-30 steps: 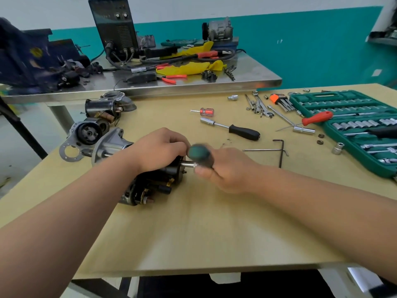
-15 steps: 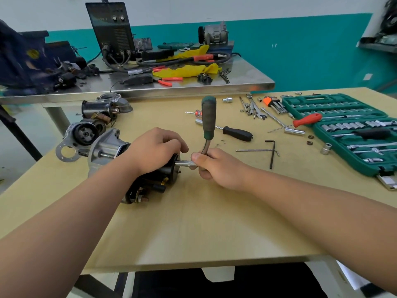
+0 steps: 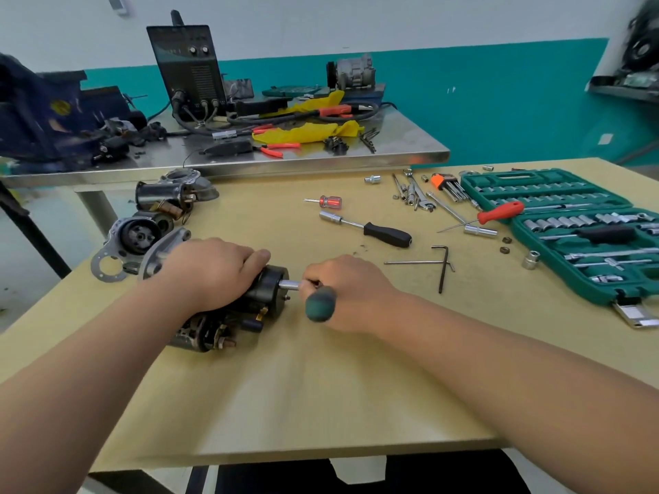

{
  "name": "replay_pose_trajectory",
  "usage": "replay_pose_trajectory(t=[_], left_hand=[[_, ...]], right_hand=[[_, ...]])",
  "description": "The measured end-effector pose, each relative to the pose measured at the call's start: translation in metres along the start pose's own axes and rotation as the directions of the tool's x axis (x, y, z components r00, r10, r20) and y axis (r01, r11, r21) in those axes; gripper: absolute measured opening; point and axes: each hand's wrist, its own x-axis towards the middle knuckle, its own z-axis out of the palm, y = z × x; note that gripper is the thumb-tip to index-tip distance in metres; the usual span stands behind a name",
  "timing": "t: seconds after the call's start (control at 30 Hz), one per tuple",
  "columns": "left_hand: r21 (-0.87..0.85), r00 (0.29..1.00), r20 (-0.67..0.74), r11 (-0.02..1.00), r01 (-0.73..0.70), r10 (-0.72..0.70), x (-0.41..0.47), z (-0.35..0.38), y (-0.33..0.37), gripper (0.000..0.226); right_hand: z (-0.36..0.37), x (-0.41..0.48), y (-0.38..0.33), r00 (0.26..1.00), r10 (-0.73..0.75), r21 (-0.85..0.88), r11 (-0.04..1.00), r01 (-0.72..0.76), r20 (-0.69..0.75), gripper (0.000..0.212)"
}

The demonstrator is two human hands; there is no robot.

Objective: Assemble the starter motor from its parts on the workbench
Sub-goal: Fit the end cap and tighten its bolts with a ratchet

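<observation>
Far left on the workbench there's a heap of spare housings. Right beside them the left hand comes in palm down, forearm angling up from the lower left. Its fingers are curled over the top of the starter motor, gripping it where it lies on its side, left of the bench's middle. A chrome socket pokes out of the motor's black end cap. The right hand sits knuckles up, fingers wrapped tight round the ratchet just behind that socket, with the green handle pointing back at the camera, blurry. Further right are a black-handled driver, hex keys and an open green socket case.
</observation>
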Motion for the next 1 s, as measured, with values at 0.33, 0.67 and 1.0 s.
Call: replay_pose_trajectory(t=[0.33,0.67,1.0], left_hand=[[0.020,0.981,-0.182,0.998,0.066,-0.062,0.000,0.015,0.006,0.047],[-0.046,0.965,-0.234,0.993,0.109,-0.117,-0.001,0.013,0.012,0.046],[-0.112,0.958,-0.284,0.994,0.015,-0.047,0.004,0.012,0.033,0.048]], right_hand=[[0.008,0.007,-0.001,0.995,0.091,0.469,0.878,-0.097,0.036,0.037],[0.003,0.006,0.010,0.973,0.073,0.678,0.706,-0.206,0.220,0.034],[-0.039,-0.011,0.102,0.952,0.306,-0.258,0.919,-0.298,-0.010,0.058]])
